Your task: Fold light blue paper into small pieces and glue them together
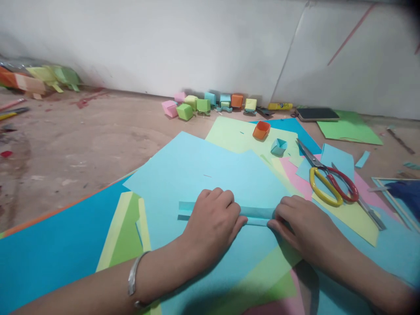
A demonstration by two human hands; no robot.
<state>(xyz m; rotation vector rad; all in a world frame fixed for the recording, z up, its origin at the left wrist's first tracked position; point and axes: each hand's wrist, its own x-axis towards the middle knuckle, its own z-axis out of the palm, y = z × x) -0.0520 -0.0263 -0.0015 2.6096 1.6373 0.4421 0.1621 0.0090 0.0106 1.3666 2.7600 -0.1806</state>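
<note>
A narrow folded strip of light blue paper (257, 214) lies across a larger light blue sheet (197, 157). My left hand (215, 221) is closed over the strip's left half, with its thumb along the near edge. At the strip's right end, my right hand (290, 218) pinches the paper between thumb and fingers. The strip has a lengthwise crease, and its upper flap stands a little raised. Parts of it are hidden under both hands.
Scissors with yellow and red handles (333, 186) lie on paper scraps at right. Small open paper boxes, orange (261, 130) and blue (278, 147), stand beyond the sheet. Several folded paper cubes (203, 105) line the wall, near a phone (317, 114). Blue sheets (59, 236) spread at left.
</note>
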